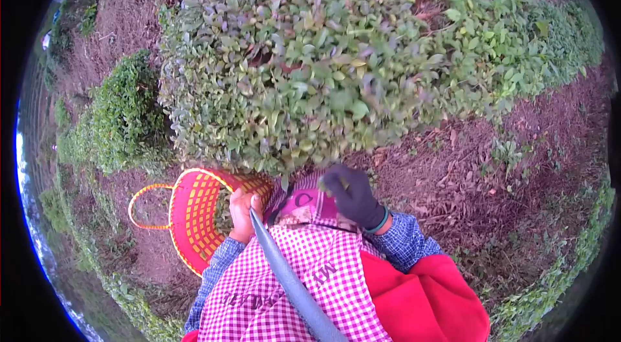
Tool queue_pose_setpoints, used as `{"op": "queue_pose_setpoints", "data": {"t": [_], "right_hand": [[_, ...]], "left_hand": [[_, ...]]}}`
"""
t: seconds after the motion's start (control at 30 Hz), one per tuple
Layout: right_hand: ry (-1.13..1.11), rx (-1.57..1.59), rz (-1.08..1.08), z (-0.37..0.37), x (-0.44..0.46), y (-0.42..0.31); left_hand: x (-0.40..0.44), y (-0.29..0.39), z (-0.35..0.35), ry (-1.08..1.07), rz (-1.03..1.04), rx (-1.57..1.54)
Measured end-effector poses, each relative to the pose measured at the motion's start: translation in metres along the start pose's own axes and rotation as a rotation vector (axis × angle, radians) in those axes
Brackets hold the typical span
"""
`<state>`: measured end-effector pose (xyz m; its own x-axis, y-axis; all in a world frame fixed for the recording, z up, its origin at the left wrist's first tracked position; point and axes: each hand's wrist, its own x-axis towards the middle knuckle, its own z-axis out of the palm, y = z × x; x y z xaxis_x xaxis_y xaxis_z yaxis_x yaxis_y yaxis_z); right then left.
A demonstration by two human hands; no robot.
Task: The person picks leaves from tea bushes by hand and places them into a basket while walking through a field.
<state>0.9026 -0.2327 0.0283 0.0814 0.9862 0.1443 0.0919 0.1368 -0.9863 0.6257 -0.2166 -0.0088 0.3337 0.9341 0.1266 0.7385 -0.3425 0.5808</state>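
My left hand point(243, 212) is bare and closed at the rim of a red and yellow woven basket point(197, 212), beside the upper end of a grey-blue strap point(284, 267) that crosses my checked apron point(239, 284). Exactly what its fingers grip is hard to make out. My right hand point(351, 195), in a dark glove, is in front of my waist with its fingers curled. A small bit of green shows at those fingers, too small to name. Just ahead of both hands stands a broad leafy bush point(310, 83).
A smaller green bush point(123, 112) grows at the left. Brown ground with dry twigs point(446, 180) lies to the right of the bush. A low green row point(556, 284) runs along the lower right. The basket's loop handle point(139, 207) sticks out to the left.
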Motion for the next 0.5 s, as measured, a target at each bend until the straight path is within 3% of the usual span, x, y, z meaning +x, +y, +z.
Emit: {"op": "queue_pose_setpoints", "data": {"t": [0.1,0.17,0.2,0.27,0.3,0.33,0.4,0.5], "right_hand": [[0.197,-0.185,0.205,-0.033,0.018,0.042],[0.265,-0.041,0.451,-0.05,0.035,0.069],[0.262,-0.043,0.453,-0.049,0.046,0.075],[0.113,-0.223,0.054,-0.041,0.067,0.08],[-0.09,-0.34,0.159,-0.045,0.074,0.077],[-0.094,-0.339,0.154,-0.041,0.078,0.074],[-0.241,-0.774,0.121,-0.029,0.088,0.066],[-0.145,-0.843,0.065,-0.009,0.09,0.057]], "left_hand": [[-0.001,0.004,-0.002,0.045,-0.006,0.086],[-0.002,0.006,-0.002,0.052,-0.02,0.097],[-0.002,0.007,-0.002,0.068,-0.018,0.107],[-0.005,0.011,-0.004,0.057,-0.036,0.129],[-0.007,0.01,-0.003,0.069,-0.024,0.123],[-0.008,0.008,-0.003,0.08,-0.011,0.117],[-0.006,0.006,0.001,0.131,0.025,0.14],[-0.005,0.004,0.005,0.083,0.021,0.136]]}}
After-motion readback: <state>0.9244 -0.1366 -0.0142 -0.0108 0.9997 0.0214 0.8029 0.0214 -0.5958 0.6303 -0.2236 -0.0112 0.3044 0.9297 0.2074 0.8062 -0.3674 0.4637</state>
